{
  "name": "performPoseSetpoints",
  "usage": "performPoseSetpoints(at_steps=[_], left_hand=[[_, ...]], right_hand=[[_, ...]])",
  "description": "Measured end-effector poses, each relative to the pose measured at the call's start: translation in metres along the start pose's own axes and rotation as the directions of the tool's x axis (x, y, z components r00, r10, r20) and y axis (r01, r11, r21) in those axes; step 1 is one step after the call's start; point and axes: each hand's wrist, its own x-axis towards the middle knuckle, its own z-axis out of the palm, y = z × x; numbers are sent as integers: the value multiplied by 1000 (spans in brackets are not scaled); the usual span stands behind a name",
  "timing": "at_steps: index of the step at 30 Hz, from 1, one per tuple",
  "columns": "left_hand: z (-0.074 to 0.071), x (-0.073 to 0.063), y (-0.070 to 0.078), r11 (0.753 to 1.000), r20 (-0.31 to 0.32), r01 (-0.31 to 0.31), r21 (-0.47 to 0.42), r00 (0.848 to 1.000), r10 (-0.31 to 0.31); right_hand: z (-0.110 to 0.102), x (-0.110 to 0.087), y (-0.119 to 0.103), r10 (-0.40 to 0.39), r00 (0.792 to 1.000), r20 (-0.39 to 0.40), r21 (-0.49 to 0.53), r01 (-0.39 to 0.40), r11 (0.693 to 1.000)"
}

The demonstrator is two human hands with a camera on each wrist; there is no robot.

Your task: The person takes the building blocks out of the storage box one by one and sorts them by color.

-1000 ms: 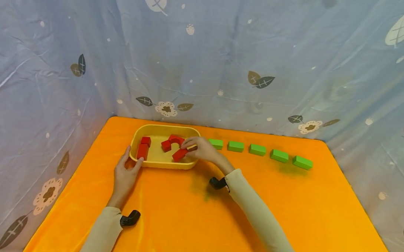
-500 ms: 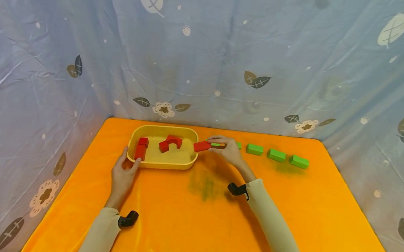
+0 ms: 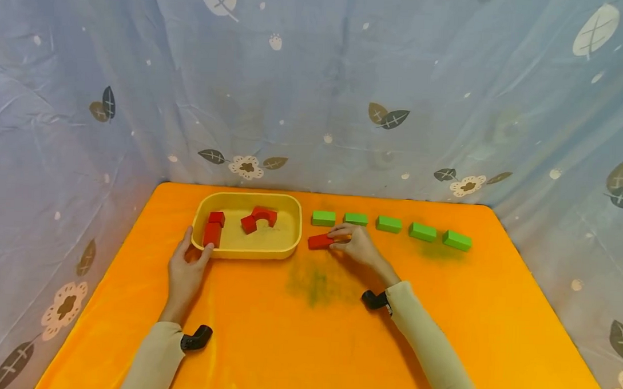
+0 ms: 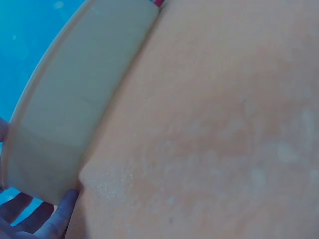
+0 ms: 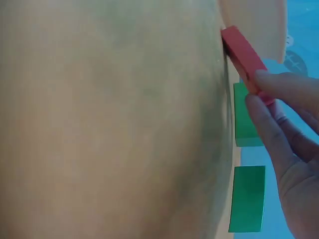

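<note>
My right hand (image 3: 361,246) pinches one end of a red rectangular block (image 3: 319,241) between thumb and fingers, just right of a yellow tray (image 3: 253,253). The right wrist view shows this red block (image 5: 244,54) slanting out from the fingertips, its far end toward the tray's wall. At the tray's front left corner, my left hand (image 3: 185,273) holds on, thumb over the front rim and fingers along the left side. Inside the tray lie a red arch block (image 3: 264,214) touching a small red block (image 3: 248,224), and a longer red block (image 3: 211,234) against another small one (image 3: 216,218).
Several green blocks form a spaced row along the back, from the leftmost green block (image 3: 323,218) beside the tray to the rightmost green block (image 3: 457,240). They rest on an orange cloth (image 3: 286,342). A blue patterned curtain (image 3: 315,91) rises behind the table and at both sides.
My right hand has lifted the red block out of the tray, carried it right over the rim and lowered it in front of the green row. The left hand stays at the tray's corner.
</note>
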Motion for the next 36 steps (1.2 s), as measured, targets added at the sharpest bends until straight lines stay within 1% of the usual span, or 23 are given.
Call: performPoseSetpoints(at_steps=[4,8,15,16,17,18,20,23,24,25,28,33,36], left_hand=[[2,0,1,1000,-4,8,-5,1000,-9],[1,0,0,1000,-10,14,-11,1000,-15],[-1,-1,-2,1000,-21,12,-8,1000,-12],[-1,-1,-1,1000,-20,11,-12,1000,-11],[-1,-1,-1,1000,-15,8,-10,1000,-8],[-1,-2,5,1000,-7,5,-12,1000,-6],[0,-1,7,1000,4,1,-19,1000,-1],[0,0,9,1000,12,-2,-29,1000,3],[0,0,9,999,10,-1,-34,1000,1],[0,2,4,999,5,0,-40,1000,0],[0,3,2,999,-5,-1,-48,1000,0],[1,5,2,999,-13,-20,-34,1000,20],[2,4,0,999,-16,-26,-35,1000,26]], right_hand=[[-2,-1,3,-3,1000,12,-65,4,998],[-1,-2,3,31,999,45,-87,-27,996],[1,-1,1,17,997,71,-71,-12,997],[0,0,0,16,997,69,-69,-11,998],[-1,0,-1,-2,998,62,-76,7,997],[-2,2,-2,-3,999,53,-63,6,998],[-6,5,-6,-14,1000,27,-41,15,999],[-11,14,-17,-31,999,-21,-13,30,999],[-12,17,-23,-14,999,-29,4,14,1000],[-12,21,-29,-17,999,-35,9,17,1000],[-9,34,-49,-29,999,-40,40,31,999],[10,57,-78,-96,995,-27,72,98,993],[28,72,-87,-122,992,23,61,120,991]])
